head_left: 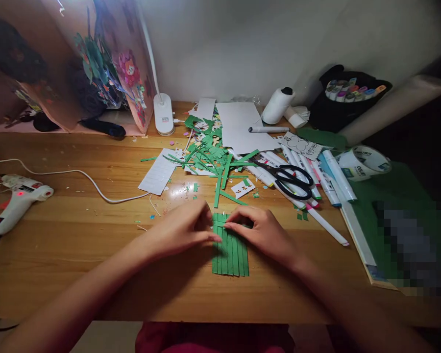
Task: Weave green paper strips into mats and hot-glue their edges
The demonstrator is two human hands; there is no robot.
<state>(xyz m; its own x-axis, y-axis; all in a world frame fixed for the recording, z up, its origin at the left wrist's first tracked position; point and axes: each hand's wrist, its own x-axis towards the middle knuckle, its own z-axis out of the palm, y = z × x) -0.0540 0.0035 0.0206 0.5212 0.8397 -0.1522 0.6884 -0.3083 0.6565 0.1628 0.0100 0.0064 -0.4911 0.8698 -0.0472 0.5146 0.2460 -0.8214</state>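
Flat on the wooden table lies a green paper mat (231,255) of narrow lengthwise strips, with a thin green paper strip (219,224) across its upper part. My right hand (260,230) pinches the right end of this cross strip between thumb and index finger. At the mat's upper left edge, my left hand (191,225) has its fingers curled against the paper, and its thumb lies on the strips. The left fingertips are partly hidden. Beyond both hands are loose green paper strips (218,189) and black-handled scissors (294,180).
A white glue gun (16,201) with a red light lies at left, its cable across the table. Several markers (327,225) spread at right near a tape roll (365,162). A white thread spool (278,105) and power strip (164,115) stand at the back.
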